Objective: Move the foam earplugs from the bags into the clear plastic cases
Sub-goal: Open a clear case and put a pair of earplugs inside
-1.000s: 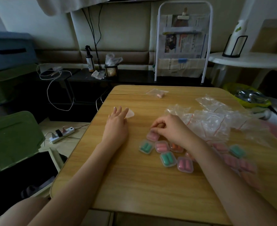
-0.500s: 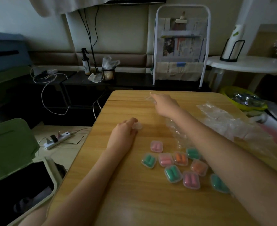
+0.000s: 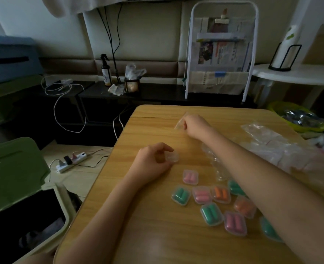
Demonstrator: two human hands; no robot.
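My right hand reaches to the far middle of the wooden table and pinches a small clear bag lifted off the surface. What the bag contains is hidden. My left hand rests on the table with curled fingers gripping an empty clear plastic case. Several closed cases with pink, green and orange earplugs lie in a cluster near my right forearm.
A heap of empty clear bags covers the table's right side. A green-lidded bin stands open at the left, with a power strip on the floor. A magazine rack stands behind the table.
My right hand left the filled cases, reached to the far bag and now has it pinched and raised. My left hand curled around the empty case.
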